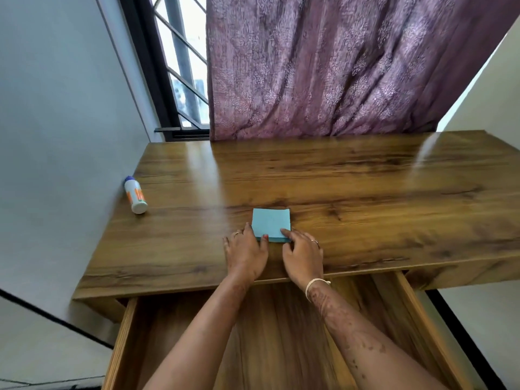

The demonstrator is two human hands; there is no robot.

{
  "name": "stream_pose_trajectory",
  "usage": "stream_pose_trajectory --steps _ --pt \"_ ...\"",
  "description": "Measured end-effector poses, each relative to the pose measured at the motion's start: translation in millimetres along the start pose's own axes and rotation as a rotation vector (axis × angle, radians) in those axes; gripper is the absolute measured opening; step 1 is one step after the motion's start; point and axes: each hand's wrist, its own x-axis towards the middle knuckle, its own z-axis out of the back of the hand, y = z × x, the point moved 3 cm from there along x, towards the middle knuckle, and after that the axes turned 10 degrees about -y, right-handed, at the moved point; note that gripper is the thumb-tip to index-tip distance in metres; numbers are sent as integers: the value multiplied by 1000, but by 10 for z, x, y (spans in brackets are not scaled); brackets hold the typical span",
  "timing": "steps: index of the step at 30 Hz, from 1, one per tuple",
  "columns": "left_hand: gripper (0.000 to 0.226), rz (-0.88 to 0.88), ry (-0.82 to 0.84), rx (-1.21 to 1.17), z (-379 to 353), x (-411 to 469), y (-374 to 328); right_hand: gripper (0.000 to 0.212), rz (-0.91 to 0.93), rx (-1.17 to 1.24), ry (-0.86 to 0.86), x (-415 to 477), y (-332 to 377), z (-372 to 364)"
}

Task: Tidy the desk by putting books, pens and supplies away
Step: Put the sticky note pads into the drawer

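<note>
A light blue square pad of sticky notes (270, 223) lies flat on the wooden desk (365, 198), near its front edge. My left hand (245, 254) rests palm down at the pad's near left corner, with thumb and a fingertip touching its edge. My right hand (303, 256) is at the near right corner, index finger lying on the pad's top. Both hands touch the pad, which still sits on the desk. A white glue bottle (135, 195) with a blue cap lies on its side at the desk's left edge, by the wall.
Below the desk front, a wide wooden drawer (281, 333) stands pulled out under my forearms; its visible floor is bare wood. A purple curtain (337, 66) hangs behind the desk. A window with bars (183, 66) is at the back left, walls on both sides.
</note>
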Motion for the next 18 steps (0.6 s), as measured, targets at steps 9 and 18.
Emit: stream_pose_trajectory --steps 9,18 --pt "48 252 212 -640 -14 -287 -202 34 -11 223 -72 -150 -194 276" --pt "51 422 207 -999 -172 -1010 -562 20 -508 767 -137 -474 -695 653"
